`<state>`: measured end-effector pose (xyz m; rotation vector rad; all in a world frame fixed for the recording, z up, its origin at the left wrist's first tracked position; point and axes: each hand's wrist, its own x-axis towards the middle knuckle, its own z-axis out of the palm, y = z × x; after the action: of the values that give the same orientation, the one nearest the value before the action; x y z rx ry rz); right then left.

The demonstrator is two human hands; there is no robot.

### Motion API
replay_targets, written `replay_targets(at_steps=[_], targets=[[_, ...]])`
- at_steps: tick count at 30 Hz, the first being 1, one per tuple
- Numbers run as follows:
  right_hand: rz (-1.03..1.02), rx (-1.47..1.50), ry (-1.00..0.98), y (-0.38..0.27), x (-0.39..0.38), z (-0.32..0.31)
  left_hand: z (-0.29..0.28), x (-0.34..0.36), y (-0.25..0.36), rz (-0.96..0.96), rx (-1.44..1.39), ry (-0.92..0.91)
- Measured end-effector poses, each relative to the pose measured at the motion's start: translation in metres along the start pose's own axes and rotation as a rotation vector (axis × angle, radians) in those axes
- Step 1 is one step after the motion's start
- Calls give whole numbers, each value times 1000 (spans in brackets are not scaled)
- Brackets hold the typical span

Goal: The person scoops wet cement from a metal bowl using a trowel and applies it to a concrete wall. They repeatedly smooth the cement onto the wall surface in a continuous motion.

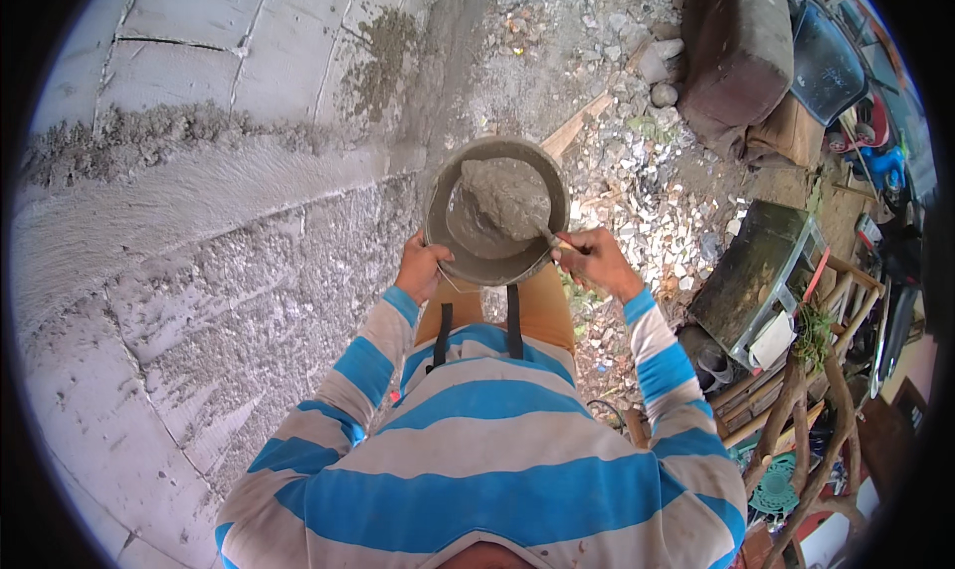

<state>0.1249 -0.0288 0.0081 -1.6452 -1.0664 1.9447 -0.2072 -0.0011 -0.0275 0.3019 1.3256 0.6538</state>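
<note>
A round grey bucket (470,262) of wet mortar is held up in front of my body. My left hand (424,268) grips its left rim, fingers curled over the edge. In my right hand (600,264), closed at the bucket's right side, is the handle of a trowel (548,235). Its blade lies over the bucket's opening, covered by a thick heap of grey mortar (505,197). The blade itself is mostly hidden beneath that heap.
At left stands a pale block wall (189,82) with a smeared mortar band (199,216). Broken rubble (657,211) and a wooden board (577,123) lie on the ground. To the right are a brown cushion-like block (741,47), a dark box (753,271) and branches (841,400).
</note>
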Motion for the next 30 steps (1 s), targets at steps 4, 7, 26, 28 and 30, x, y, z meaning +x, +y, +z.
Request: replay_targets(at_steps=[4,7,26,28,30], targets=[[-105,248,179,-37,-26,17,-25,16,-12,-20,-60,0],[-158,497,352,-69,-29,30,-37,15,-9,-9,-87,13],[-515,-151,939,-266,252,201,-130,-29,-21,302,224,231],[-710,-86,878,-212,200,179,-139,-19,-35,354,401,177],[-771,-213,713,-151,147,127,-130,-10,-34,232,205,162]])
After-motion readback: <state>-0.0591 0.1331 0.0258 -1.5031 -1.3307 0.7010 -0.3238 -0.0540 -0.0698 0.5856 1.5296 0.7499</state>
